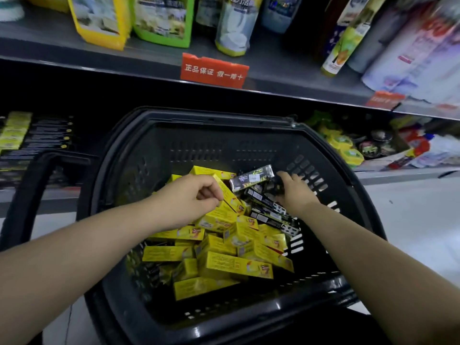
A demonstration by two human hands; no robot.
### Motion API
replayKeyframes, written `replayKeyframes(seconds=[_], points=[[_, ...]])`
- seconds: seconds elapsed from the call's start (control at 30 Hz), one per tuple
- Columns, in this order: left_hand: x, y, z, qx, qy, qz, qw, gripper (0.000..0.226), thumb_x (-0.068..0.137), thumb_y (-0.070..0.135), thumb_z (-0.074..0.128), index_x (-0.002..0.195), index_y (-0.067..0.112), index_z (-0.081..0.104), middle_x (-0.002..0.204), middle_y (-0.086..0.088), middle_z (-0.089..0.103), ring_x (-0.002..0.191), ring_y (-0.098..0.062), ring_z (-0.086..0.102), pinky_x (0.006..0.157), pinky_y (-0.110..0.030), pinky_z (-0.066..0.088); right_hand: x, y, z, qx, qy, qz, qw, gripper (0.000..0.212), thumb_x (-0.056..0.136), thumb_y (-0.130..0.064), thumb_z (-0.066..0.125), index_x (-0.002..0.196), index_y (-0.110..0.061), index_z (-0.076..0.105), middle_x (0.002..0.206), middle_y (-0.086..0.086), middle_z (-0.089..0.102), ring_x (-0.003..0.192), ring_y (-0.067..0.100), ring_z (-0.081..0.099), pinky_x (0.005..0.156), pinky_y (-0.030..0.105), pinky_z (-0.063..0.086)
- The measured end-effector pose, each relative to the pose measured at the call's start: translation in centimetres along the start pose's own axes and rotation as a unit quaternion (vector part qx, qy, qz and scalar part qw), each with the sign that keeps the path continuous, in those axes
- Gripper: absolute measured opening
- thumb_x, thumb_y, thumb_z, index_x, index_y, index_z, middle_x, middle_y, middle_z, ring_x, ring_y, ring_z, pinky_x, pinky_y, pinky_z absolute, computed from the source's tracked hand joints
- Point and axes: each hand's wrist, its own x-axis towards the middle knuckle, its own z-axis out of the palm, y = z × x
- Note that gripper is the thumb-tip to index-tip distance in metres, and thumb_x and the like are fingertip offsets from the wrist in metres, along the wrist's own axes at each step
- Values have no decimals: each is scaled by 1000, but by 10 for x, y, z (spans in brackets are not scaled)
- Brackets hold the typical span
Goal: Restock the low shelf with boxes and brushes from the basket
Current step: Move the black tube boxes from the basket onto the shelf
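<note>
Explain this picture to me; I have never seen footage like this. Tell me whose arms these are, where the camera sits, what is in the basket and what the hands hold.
There is no machine here: a person wears one wide-angle camera on the head, so you look down along their own bare arms. A black shopping basket stands before store shelves, filled with a heap of yellow boxes and, at the right, long black packs. The left hand pinches the edge of one yellow box. The right hand grips the end of a black pack lifted above the rest. To the left, the low shelf holds rows of similar stock.
</note>
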Motion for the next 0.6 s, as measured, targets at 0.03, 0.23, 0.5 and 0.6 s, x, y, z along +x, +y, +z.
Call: replayKeyframes(seconds=[0.03, 0.23, 0.5, 0.6], points=[[0, 0, 3, -6, -6, -4, 1000, 9, 88, 13, 59, 87, 21, 65, 93, 2, 66, 89, -11, 61, 80, -26, 51, -1, -2, -1, -19, 5, -2, 1000, 58, 90, -31, 60, 141, -18, 33, 132, 14, 42, 122, 35, 42, 99, 44, 41], [1, -3, 7, -40, -5, -52, 998, 19, 92, 22, 54, 110, 19, 61, 106, 5, 62, 99, -11, 59, 82, -24, 49, -16, -39, -40, 109, 30, -53, 992, 34, 92, -30, 57, 121, -12, 52, 107, 4, 62, 95, 25, 60, 76, 30, 45], [1, -1, 2, -284, -39, -136, 948, 50, 88, 47, 50, 135, 34, 41, 125, 2, 58, 117, -16, 53, 99, -40, 44, -55, -117, -65, 472, -30, -66, 879, 33, 82, -30, 70, 103, -8, 57, 77, 7, 66, 65, 19, 64, 67, 36, 57], [3, -2, 1, -338, -21, -161, 927, 34, 90, 31, 56, 123, 25, 52, 105, -4, 68, 92, -15, 65, 86, -37, 52, -52, -123, -64, 497, -70, -88, 860, 23, 90, -37, 59, 101, -17, 58, 79, 4, 65, 59, 14, 66, 61, 28, 59]])
